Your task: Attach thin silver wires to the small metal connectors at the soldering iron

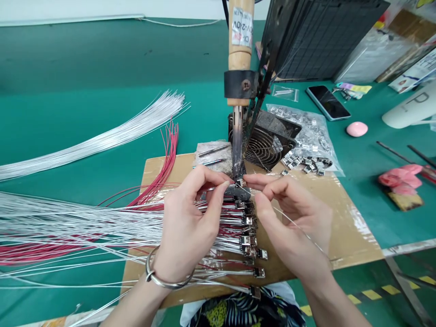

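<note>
My left hand (195,213) is closed in a pinch on wires just left of the soldering iron tip. My right hand (293,218) pinches a thin silvery solder wire (282,214), which runs from the tip back under the hand; its index finger reaches close to a small metal connector (241,182). The soldering iron (237,131) is clamped upright above, tip down between both hands. Exactly where tip, wire and connector meet is partly hidden by my fingers. Below lie several wired connectors (248,240) in a stack, with white wires (129,222) and red wires (51,250) trailing left.
A cardboard sheet (327,218) covers the green table. Behind the iron are a black fan (269,145) and a bag of loose connectors (306,131). A white wire bundle (119,131) lies left; a phone (327,102), pink egg-shaped object (357,129) and mug (408,109) stand right.
</note>
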Tool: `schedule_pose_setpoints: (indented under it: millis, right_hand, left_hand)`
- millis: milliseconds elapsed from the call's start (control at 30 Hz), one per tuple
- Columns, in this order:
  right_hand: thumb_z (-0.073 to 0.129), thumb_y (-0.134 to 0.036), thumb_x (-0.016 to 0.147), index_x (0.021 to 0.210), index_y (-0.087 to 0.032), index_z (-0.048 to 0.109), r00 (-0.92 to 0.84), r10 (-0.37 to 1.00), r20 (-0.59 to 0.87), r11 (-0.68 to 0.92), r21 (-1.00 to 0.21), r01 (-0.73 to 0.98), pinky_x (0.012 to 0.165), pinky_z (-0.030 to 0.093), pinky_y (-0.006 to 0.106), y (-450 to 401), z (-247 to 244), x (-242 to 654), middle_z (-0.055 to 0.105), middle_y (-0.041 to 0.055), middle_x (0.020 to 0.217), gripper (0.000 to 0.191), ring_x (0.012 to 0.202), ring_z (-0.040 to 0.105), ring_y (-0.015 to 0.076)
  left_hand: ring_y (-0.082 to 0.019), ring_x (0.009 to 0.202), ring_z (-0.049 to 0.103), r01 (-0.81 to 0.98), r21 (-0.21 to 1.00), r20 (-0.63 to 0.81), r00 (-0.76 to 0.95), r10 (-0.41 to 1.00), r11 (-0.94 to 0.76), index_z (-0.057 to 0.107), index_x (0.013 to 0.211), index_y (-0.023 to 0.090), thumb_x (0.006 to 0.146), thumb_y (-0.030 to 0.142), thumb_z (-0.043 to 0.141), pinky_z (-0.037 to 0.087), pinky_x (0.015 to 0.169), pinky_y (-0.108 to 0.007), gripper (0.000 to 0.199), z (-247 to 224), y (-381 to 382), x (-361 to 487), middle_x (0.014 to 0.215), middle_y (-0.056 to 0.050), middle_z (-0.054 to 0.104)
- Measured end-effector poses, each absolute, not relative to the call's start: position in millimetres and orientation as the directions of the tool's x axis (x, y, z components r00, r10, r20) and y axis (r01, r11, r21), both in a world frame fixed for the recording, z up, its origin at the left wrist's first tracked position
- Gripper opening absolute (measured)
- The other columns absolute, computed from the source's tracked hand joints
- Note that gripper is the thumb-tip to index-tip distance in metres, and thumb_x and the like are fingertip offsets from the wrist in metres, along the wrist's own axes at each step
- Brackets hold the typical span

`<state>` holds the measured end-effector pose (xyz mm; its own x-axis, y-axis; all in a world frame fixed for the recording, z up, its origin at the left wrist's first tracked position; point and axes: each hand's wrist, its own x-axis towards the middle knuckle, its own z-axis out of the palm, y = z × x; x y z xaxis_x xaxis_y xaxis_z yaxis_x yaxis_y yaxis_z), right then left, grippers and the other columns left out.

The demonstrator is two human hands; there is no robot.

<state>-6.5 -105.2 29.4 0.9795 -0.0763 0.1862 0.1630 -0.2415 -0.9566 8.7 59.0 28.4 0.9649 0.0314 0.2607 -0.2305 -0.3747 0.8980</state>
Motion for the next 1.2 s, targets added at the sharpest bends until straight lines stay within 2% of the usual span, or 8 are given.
schedule_pose_setpoints:
  millis: [400, 667, 867, 1033, 1100, 1200]
  right_hand:
    - [0.066, -0.013, 0.093, 0.083, -0.024, 0.062, 0.977, -0.071, 0.203, -0.244, -0.953, 0.180, 0.096, 0.057, 0.043, -104, 26, -6, 0.077, -0.0001, 0.115, 0.016, 0.108, 0.073, 0.0226]
    - [0.066, -0.012, 0.092, 0.082, -0.023, 0.061, 0.979, -0.070, 0.190, -0.247, -0.954, 0.168, 0.095, 0.057, 0.041, -104, 29, -6, 0.077, 0.0020, 0.115, 0.016, 0.107, 0.073, 0.0226]
    - [0.067, -0.012, 0.092, 0.081, -0.023, 0.061, 0.988, -0.060, 0.141, -0.244, -0.962, 0.122, 0.097, 0.056, 0.044, -103, 29, -5, 0.077, 0.0031, 0.114, 0.016, 0.108, 0.073, 0.0234]
    - [0.066, -0.013, 0.093, 0.081, -0.023, 0.061, 0.984, -0.071, 0.161, -0.242, -0.960, 0.140, 0.097, 0.056, 0.044, -103, 28, -7, 0.077, 0.0031, 0.113, 0.016, 0.109, 0.073, 0.0239]
    - [0.064, -0.015, 0.095, 0.084, -0.024, 0.061, 0.984, -0.078, 0.158, -0.249, -0.959, 0.134, 0.099, 0.056, 0.044, -107, 32, -7, 0.076, 0.0041, 0.115, 0.015, 0.111, 0.072, 0.0247]
    - [0.060, -0.023, 0.100, 0.100, -0.026, 0.067, 0.975, -0.101, 0.198, -0.290, -0.943, 0.161, 0.103, 0.055, 0.046, -118, 40, -5, 0.071, 0.0079, 0.127, 0.007, 0.119, 0.068, 0.0268]
  left_hand:
    - [-0.016, 0.089, 0.070, -0.251, 0.887, 0.278, 0.960, 0.016, -0.389, 0.065, 0.091, 0.021, 0.096, 0.007, 0.063, 0.056, 0.078, -0.028, 0.014, 29, 60, 10, 0.094, 0.001, 0.073]
    - [-0.016, 0.088, 0.070, -0.249, 0.862, 0.277, 0.961, -0.002, -0.441, 0.065, 0.089, 0.021, 0.095, 0.007, 0.063, 0.055, 0.077, -0.028, 0.015, 30, 61, 11, 0.092, 0.001, 0.073]
    - [-0.018, 0.089, 0.069, -0.225, 0.884, 0.241, 0.970, -0.012, -0.411, 0.065, 0.090, 0.022, 0.096, 0.011, 0.063, 0.055, 0.078, -0.031, 0.012, 27, 62, 11, 0.094, 0.000, 0.073]
    - [-0.016, 0.088, 0.069, -0.227, 0.878, 0.242, 0.970, -0.018, -0.421, 0.065, 0.091, 0.022, 0.096, 0.010, 0.063, 0.054, 0.077, -0.030, 0.013, 28, 61, 10, 0.095, 0.000, 0.073]
    - [-0.015, 0.088, 0.068, -0.223, 0.878, 0.236, 0.971, -0.022, -0.423, 0.065, 0.091, 0.022, 0.097, 0.010, 0.062, 0.053, 0.076, -0.029, 0.013, 28, 62, 9, 0.094, 0.001, 0.073]
    - [-0.014, 0.086, 0.068, -0.213, 0.878, 0.217, 0.975, -0.039, -0.428, 0.064, 0.091, 0.021, 0.098, 0.011, 0.062, 0.052, 0.076, -0.028, 0.013, 26, 63, 7, 0.093, 0.002, 0.073]
